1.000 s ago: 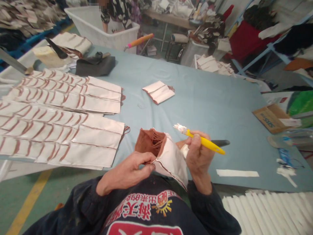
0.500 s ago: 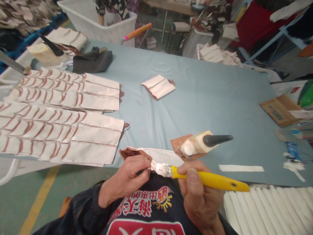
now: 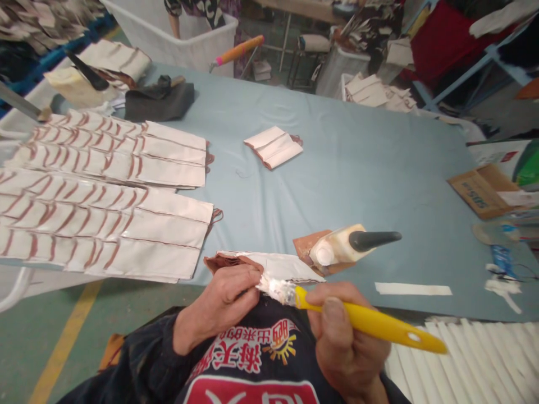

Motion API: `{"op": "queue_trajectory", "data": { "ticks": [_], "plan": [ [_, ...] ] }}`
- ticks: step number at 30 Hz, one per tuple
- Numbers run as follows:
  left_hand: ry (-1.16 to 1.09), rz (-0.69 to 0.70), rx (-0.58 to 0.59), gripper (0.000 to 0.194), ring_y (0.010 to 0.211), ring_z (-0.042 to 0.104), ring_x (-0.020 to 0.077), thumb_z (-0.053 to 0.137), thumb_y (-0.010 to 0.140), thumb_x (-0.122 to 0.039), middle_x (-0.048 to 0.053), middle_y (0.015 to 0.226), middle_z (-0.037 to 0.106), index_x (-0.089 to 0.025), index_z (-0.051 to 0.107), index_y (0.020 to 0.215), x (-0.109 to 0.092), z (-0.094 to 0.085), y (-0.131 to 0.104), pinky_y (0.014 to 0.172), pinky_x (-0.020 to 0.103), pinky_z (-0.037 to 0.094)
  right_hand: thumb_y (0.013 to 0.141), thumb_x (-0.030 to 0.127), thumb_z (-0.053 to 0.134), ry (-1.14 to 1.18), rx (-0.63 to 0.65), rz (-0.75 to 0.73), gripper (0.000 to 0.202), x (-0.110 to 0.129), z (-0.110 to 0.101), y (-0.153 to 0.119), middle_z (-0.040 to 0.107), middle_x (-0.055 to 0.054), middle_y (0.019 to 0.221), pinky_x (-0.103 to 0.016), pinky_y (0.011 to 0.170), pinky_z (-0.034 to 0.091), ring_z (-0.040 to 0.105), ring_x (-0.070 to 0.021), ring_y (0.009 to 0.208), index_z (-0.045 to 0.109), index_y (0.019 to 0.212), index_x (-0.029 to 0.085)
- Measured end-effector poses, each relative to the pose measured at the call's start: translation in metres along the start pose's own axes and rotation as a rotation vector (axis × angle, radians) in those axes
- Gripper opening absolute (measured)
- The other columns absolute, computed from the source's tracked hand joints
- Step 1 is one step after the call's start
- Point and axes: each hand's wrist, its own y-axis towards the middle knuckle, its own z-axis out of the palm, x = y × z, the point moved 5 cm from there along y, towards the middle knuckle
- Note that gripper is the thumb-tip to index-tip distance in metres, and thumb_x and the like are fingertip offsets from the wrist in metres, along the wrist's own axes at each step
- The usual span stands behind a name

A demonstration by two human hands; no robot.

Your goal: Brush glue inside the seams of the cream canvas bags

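Note:
In my right hand (image 3: 347,339) is a paintbrush (image 3: 370,322) with a yellow handle, its bristles caked in white paste. The bristle end touches the near edge of a white and brown folded piece (image 3: 278,265) at the table's front edge, close to my left fingertips. My left hand (image 3: 221,303) is closed on that folded piece, thumb and fingers pinching its edge. Just beyond it, a cream-coloured container (image 3: 337,247) with a black handle sits on a brown board (image 3: 305,247).
Overlapping rows of white pieces with brown edges (image 3: 168,224) cover the table's left side. One folded piece (image 3: 273,147) lies mid-table (image 3: 379,168). A white strip (image 3: 412,289) and a cardboard box (image 3: 480,191) are at right. A person's arm (image 3: 174,25) reaches into a white bin (image 3: 202,47).
The brush's handle end has swung down and to the right, and its bristles have shifted slightly left. More of the folded piece's white side shows. My left hand is nearly still.

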Motion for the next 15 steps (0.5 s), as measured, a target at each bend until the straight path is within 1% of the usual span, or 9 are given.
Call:
{"op": "queue_trajectory", "data": {
  "ticks": [2,4,6,8,10,13,15],
  "plan": [
    [-0.005,-0.012,-0.017,0.026,0.074,0.067,0.013,0.052,0.092,0.004,0.001,0.079,0.072,-0.018,0.063,0.086,0.001,0.0,0.0,0.074,0.024,0.053,0.107,0.031,0.057,-0.013,-0.064,0.016,0.018,-0.003,-0.004,0.001,0.048,0.008,0.056,-0.023,0.044,0.042,0.047,-0.0103,0.042,0.069,0.097,0.023],
    [-0.039,-0.033,-0.015,0.026,0.078,0.07,0.014,0.051,0.091,0.004,0.002,0.081,0.075,-0.017,0.067,0.089,0.003,0.0,0.0,0.079,0.026,0.055,0.108,0.031,0.057,0.002,-0.03,0.021,0.018,-0.004,0.0,0.006,0.049,0.008,0.057,-0.022,0.045,0.042,0.048,-0.0096,0.043,0.069,0.097,0.023],
    [-0.097,-0.091,-0.005,0.027,0.082,0.071,0.0149,0.052,0.091,0.003,0.002,0.084,0.077,-0.017,0.071,0.092,0.006,0.001,0.001,0.083,0.028,0.055,0.109,0.031,0.055,0.063,0.022,0.028,0.021,-0.001,0.005,0.012,0.049,0.008,0.055,-0.021,0.043,0.039,0.047,-0.0088,0.041,0.068,0.095,0.023],
    [-0.18,-0.199,0.001,0.025,0.082,0.071,0.0162,0.053,0.091,-0.002,0.003,0.083,0.077,-0.016,0.074,0.089,0.012,0.0,0.005,0.08,0.028,0.054,0.11,0.031,0.053,0.141,0.003,0.046,0.025,0.003,0.006,0.02,0.047,0.009,0.053,-0.018,0.04,0.036,0.045,-0.0076,0.039,0.067,0.091,0.023],
    [-0.287,-0.366,0.017,0.023,0.082,0.069,0.0174,0.054,0.093,-0.01,0.005,0.085,0.077,-0.016,0.076,0.087,0.019,0.0,0.009,0.074,0.027,0.052,0.11,0.031,0.053,0.224,-0.05,0.069,0.029,0.007,0.004,0.028,0.044,0.01,0.05,-0.016,0.037,0.032,0.041,-0.0063,0.036,0.067,0.086,0.022],
    [-0.467,-0.596,0.059,0.022,0.076,0.062,0.0158,0.06,0.092,-0.023,0.005,0.088,0.075,-0.014,0.08,0.092,0.028,-0.001,0.017,0.066,0.025,0.045,0.109,0.032,0.055,0.299,-0.065,0.075,0.03,0.007,0.001,0.038,0.042,0.01,0.049,-0.016,0.035,0.026,0.038,-0.0059,0.034,0.067,0.083,0.022],
    [-0.595,-0.686,0.095,0.023,0.072,0.057,0.0143,0.066,0.088,-0.028,0.004,0.085,0.072,-0.014,0.082,0.097,0.029,0.0,0.022,0.063,0.024,0.04,0.109,0.033,0.055,0.296,-0.062,0.042,0.03,0.005,0.001,0.043,0.042,0.009,0.05,-0.017,0.035,0.026,0.038,-0.0064,0.035,0.068,0.084,0.022]
  ]
}}
